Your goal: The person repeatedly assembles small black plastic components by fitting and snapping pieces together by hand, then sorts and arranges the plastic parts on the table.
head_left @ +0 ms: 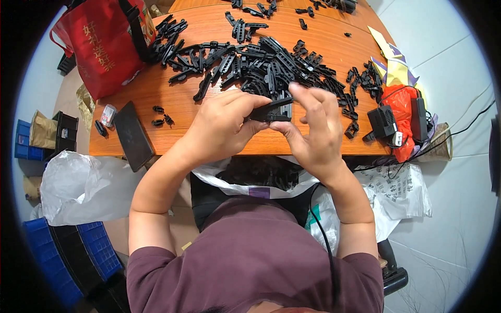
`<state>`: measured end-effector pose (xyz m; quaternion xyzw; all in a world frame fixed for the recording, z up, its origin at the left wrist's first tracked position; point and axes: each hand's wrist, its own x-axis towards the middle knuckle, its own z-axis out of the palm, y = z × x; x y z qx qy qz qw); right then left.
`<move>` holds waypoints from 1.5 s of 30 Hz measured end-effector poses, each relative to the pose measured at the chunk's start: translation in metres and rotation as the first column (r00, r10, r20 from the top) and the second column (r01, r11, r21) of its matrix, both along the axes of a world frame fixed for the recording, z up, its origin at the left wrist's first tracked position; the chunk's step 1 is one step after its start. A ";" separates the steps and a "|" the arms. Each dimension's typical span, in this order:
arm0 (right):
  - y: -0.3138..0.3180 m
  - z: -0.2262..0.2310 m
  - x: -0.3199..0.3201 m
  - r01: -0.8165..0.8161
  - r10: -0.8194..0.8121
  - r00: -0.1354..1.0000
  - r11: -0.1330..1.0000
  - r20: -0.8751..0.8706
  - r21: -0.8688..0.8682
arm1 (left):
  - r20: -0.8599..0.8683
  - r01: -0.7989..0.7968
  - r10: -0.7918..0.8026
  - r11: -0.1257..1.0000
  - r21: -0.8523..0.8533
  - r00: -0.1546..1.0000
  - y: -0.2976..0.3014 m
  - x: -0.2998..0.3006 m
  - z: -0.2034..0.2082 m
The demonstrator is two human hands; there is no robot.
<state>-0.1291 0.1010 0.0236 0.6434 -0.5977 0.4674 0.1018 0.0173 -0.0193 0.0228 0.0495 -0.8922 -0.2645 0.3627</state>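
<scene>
Left fingers (244, 103) are clamping a narrow black plastic piece (268, 111); beyond parted right fingers (313, 107), black plastic strips (282, 58) are lying.

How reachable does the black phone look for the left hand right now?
Probably yes: the black phone lies uncovered beside the left forearm, though the left hand pinches a black part.

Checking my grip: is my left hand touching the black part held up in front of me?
Touching. The head view shows the left hand pinching the black part between its fingers.
</scene>
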 end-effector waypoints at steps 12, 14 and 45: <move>0.035 -0.014 -0.002 -0.113 0.170 0.980 0.909 -0.109 0.402 | 0.279 0.160 -0.235 0.950 0.267 0.931 0.010 0.016 -0.016; 0.053 -0.033 -0.003 -0.109 0.228 0.963 0.818 -0.145 0.564 | 0.338 -0.051 0.011 0.993 0.109 0.941 -0.008 0.020 -0.030; -0.008 0.011 -0.012 -0.261 0.236 0.952 0.959 0.196 0.112 | 0.117 -0.015 -0.207 0.438 0.899 0.971 -0.030 -0.005 0.004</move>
